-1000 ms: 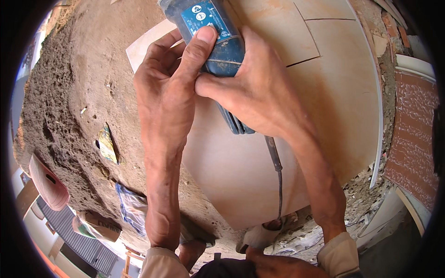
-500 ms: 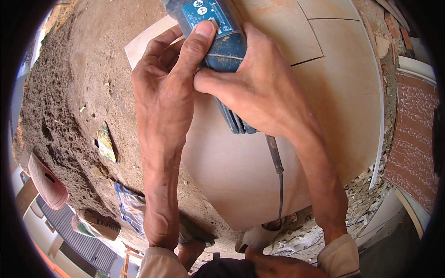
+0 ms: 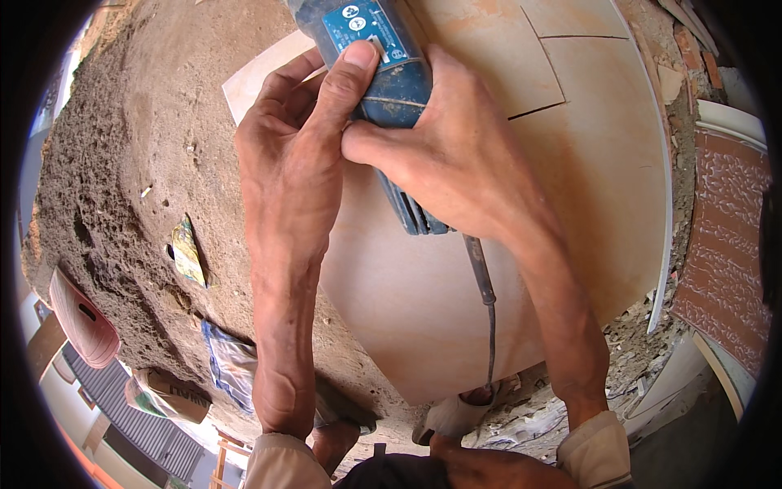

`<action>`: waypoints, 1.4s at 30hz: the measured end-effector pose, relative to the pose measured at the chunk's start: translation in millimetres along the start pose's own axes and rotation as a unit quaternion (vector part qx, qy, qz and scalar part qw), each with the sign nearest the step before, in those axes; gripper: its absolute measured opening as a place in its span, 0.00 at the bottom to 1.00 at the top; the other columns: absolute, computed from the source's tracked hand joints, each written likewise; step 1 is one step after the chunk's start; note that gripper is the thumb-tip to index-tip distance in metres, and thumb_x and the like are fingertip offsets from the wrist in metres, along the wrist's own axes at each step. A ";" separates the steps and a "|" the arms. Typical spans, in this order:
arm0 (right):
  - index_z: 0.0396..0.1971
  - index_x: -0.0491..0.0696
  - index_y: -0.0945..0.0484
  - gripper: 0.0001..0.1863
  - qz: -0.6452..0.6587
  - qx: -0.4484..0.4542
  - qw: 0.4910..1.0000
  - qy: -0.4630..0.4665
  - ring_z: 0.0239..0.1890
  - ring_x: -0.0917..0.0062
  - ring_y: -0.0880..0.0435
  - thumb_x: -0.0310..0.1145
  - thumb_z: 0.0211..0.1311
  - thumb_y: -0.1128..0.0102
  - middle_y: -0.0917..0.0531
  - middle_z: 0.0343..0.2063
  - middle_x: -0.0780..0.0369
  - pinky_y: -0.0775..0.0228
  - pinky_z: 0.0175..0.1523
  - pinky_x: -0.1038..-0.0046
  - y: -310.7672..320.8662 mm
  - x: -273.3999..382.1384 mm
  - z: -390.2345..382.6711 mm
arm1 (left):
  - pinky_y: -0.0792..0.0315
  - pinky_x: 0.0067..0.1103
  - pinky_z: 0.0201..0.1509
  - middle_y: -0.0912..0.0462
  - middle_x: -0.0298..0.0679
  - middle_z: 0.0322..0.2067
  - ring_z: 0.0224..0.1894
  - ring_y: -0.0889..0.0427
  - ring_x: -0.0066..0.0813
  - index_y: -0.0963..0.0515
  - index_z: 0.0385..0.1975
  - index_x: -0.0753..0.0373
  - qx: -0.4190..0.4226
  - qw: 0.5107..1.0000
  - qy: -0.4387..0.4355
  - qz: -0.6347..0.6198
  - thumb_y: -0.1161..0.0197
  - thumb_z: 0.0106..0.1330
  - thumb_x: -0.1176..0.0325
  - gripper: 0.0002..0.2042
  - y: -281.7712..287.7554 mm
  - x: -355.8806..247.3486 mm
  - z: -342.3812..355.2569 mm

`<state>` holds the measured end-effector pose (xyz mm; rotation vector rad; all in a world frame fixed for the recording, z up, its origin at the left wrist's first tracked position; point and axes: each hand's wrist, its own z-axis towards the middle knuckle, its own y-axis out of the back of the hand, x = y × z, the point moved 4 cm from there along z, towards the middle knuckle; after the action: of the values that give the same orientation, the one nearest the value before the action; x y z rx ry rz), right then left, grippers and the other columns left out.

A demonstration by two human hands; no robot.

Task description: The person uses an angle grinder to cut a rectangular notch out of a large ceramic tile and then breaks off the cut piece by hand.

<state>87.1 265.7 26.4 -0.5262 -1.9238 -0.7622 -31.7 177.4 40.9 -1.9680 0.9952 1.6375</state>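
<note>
A blue corded angle grinder (image 3: 397, 94), dusty and with a label on top, is held between my two hands at the top of the view. My left hand (image 3: 297, 130) presses its thumb on the label's edge, its fingers curled by the left side. Around the grinder's right side goes my right hand (image 3: 464, 147), its thumb laid across underneath the left thumb. The tool's front end is cut off by the upper edge. Its vented tail and black cord (image 3: 481, 277) point back toward me. Beneath lies a large beige tile (image 3: 586, 204) with dark straight cut lines at the upper right.
Rough sandy ground (image 3: 163, 98) spreads along the left, with a crumpled yellow wrapper (image 3: 187, 251), a pink sandal-like object (image 3: 84, 318) and a bag (image 3: 167, 395). A brown patterned panel (image 3: 725, 228) stands at the right, near rubble. My feet are by the tile's near edge.
Almost nothing differs. The view has shifted very slightly; both hands keep the same hold on the angle grinder.
</note>
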 end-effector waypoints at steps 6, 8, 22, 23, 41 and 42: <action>0.43 0.36 0.22 0.24 0.016 -0.001 1.000 0.010 0.30 0.75 0.16 0.39 0.55 0.25 0.16 0.28 0.58 0.22 0.37 0.68 -0.7 1.5 0.2 | 0.18 0.24 0.54 0.11 0.52 0.43 0.45 0.11 0.32 0.24 0.60 0.81 0.000 1.000 0.007 -0.001 0.22 0.69 0.52 0.36 0.8 -1.8 1.2; 0.43 0.36 0.22 0.24 0.004 -0.004 1.000 0.005 0.30 0.75 0.16 0.39 0.55 0.25 0.16 0.27 0.58 0.22 0.37 0.68 0.1 2.5 0.4 | 0.18 0.24 0.54 0.11 0.52 0.43 0.45 0.11 0.32 0.24 0.60 0.81 0.002 1.000 0.009 0.005 0.23 0.69 0.52 0.36 1.0 -2.2 1.5; 0.42 0.36 0.20 0.23 0.000 -0.001 1.000 -0.002 0.31 0.75 0.16 0.39 0.55 0.24 0.15 0.28 0.58 0.23 0.38 0.67 -0.4 3.7 2.8 | 0.18 0.22 0.52 0.10 0.53 0.44 0.45 0.10 0.31 0.26 0.61 0.83 0.003 1.000 0.007 -0.015 0.23 0.69 0.53 0.36 0.4 -2.9 2.6; 0.42 0.36 0.20 0.23 -0.007 -0.001 1.000 -0.008 0.31 0.75 0.16 0.39 0.55 0.24 0.15 0.28 0.58 0.23 0.38 0.67 0.2 4.7 1.4 | 0.18 0.22 0.52 0.11 0.53 0.44 0.45 0.10 0.31 0.26 0.61 0.84 0.003 1.000 0.007 -0.012 0.23 0.69 0.53 0.36 0.6 -4.0 1.9; 0.42 0.37 0.21 0.23 0.029 0.022 0.999 -0.028 0.29 0.77 0.17 0.39 0.56 0.25 0.16 0.26 0.60 0.23 0.37 0.69 2.3 0.3 -11.7 | 0.20 0.21 0.53 0.11 0.49 0.41 0.43 0.11 0.28 0.25 0.60 0.82 -0.007 1.000 0.014 -0.013 0.23 0.70 0.53 0.35 -3.3 -2.3 -10.9; 0.42 0.37 0.21 0.23 0.030 0.025 0.999 -0.029 0.29 0.77 0.17 0.39 0.56 0.25 0.17 0.26 0.60 0.23 0.36 0.69 2.2 0.0 -12.0 | 0.20 0.21 0.52 0.11 0.49 0.41 0.43 0.12 0.28 0.25 0.60 0.82 -0.009 1.000 0.012 -0.015 0.23 0.70 0.53 0.35 -3.7 -1.6 -11.3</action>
<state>96.0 258.8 31.2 -0.5783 -1.9667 -0.6648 -21.4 172.5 44.6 -2.0094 0.9577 1.6148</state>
